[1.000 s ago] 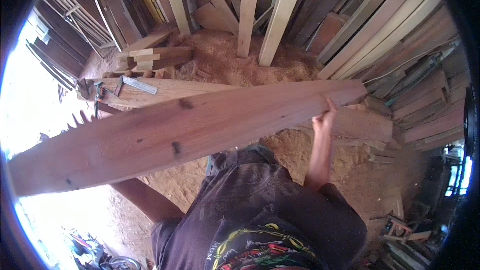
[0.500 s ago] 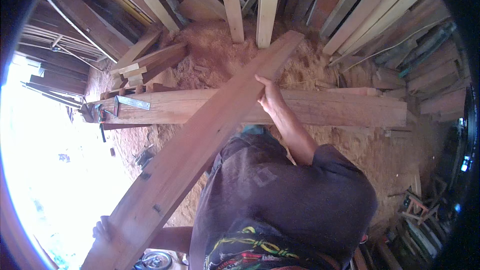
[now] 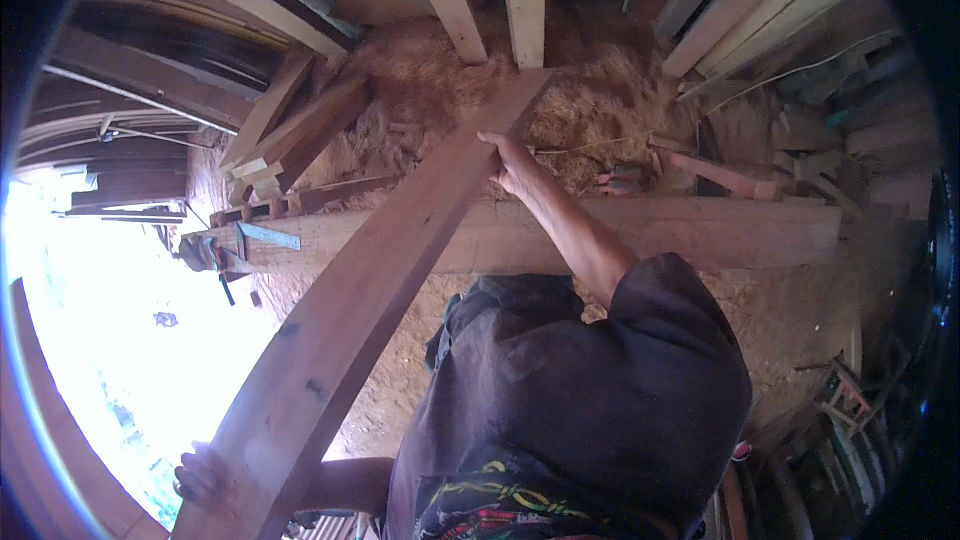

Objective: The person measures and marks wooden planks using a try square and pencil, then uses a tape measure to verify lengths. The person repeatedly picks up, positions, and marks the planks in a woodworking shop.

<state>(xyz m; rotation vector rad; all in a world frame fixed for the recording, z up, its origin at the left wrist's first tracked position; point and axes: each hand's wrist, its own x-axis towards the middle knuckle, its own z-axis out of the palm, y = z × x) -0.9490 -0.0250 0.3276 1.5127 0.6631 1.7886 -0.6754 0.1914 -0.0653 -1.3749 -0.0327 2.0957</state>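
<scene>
A long, thick wooden plank [image 3: 345,295] slants across my front, from the near lower left up to the middle far side. Two dark marks show on its upper face. My right hand [image 3: 510,162] grips its right edge near the far end, thumb on top and the other fingers underneath. Near the close end, my left hand [image 3: 200,477] wraps round the left edge, its forearm passing beneath the wood. The plank crosses above a heavy squared beam [image 3: 690,232] that lies left to right.
On the beam's left end rest a metal square [image 3: 268,236] and a dark-handled tool [image 3: 224,283]. Short timber pieces [image 3: 305,135] are stacked beyond. Upright boards [image 3: 522,5] lean at the far side. Sawdust [image 3: 590,90] covers the floor. A reddish tool [image 3: 622,180] sits behind the beam.
The plank's far end has swung left over the beam, with my right hand moving along with it. My left hand keeps its hold near the close end. The whole view has shifted slightly.
</scene>
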